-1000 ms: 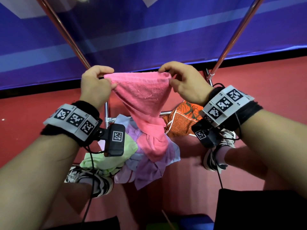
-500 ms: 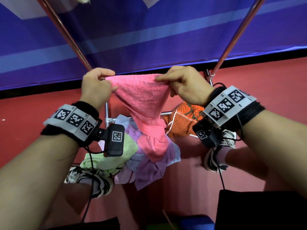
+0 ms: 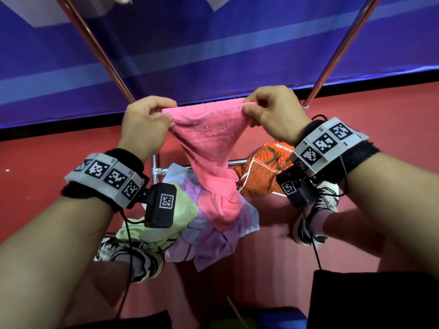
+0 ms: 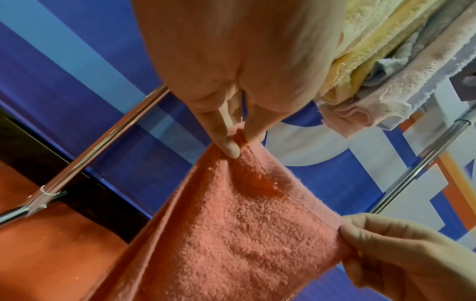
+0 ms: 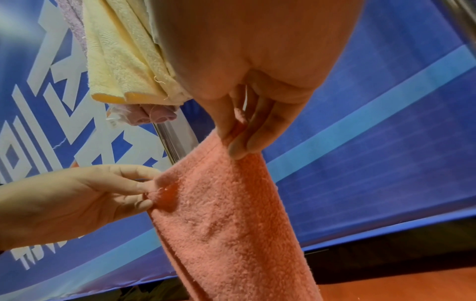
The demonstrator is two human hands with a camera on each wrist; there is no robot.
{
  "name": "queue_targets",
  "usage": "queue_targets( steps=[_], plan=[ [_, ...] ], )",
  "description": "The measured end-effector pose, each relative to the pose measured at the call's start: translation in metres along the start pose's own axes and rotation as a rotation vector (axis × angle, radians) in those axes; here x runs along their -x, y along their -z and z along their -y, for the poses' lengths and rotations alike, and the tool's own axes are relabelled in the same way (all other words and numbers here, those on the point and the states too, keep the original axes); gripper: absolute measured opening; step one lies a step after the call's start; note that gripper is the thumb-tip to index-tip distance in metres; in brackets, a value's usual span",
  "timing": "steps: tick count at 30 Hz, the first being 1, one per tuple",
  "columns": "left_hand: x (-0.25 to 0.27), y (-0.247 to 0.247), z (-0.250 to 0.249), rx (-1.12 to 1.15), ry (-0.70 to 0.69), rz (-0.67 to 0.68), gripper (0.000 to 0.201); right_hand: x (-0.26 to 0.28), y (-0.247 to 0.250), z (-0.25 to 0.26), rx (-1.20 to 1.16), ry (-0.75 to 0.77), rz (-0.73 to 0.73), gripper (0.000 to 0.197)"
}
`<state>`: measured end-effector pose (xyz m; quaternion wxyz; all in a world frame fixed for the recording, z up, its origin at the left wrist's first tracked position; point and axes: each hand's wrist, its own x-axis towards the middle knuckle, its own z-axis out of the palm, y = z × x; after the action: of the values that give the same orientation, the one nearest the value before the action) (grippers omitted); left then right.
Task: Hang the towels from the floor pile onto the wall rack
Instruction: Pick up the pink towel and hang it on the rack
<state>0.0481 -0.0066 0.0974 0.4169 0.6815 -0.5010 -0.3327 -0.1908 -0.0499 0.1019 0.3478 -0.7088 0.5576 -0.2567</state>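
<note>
1. Your left hand (image 3: 145, 124) pinches one top corner of the pink towel (image 3: 209, 138) between thumb and fingertips (image 4: 229, 149), and your right hand (image 3: 273, 115) pinches the other corner the same way. Each hold takes only a small bite of cloth near the hem, so a sharp tug upward could pull a corner free.

2. The top edge is taut between your hands, but below it the towel narrows into a twisted bunch whose end lies on the pile (image 3: 213, 243). It looks knotted or wrapped on itself; lifted as it is, it would likely hang lopsided or snag the lilac cloth under it and drag that up too.

3. Your shoes (image 3: 133, 257) stand just beside the pile. A step forward could trap a trailing end.

4. The orange cloth (image 3: 261, 172) lies against the low crossbar (image 3: 234, 161), near where the pink towel rises; a swing could catch either.

5. The rack's poles (image 3: 337, 55) slant up on both sides, so a wide lift may knock one.

6. The wrist views show the top bar already crowded with yellow towels (image 4: 365, 53). I cannot tell how much free bar remains; squeezing in could push a hung one off.
</note>
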Motion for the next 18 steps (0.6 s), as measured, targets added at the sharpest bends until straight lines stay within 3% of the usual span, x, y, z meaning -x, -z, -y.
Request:
queue_targets(
  steps=[9,18],
  plan=[
    [0.008,0.004,-0.001,-0.222,-0.161,0.053,0.024,0.002,0.004,0.004,0.088,-0.024,-0.067,0.008],
    [0.031,0.016,-0.022,-0.266,-0.226,-0.008,0.022,0.026,0.025,0.022,0.147,0.060,-0.105,0.008]
  ],
)
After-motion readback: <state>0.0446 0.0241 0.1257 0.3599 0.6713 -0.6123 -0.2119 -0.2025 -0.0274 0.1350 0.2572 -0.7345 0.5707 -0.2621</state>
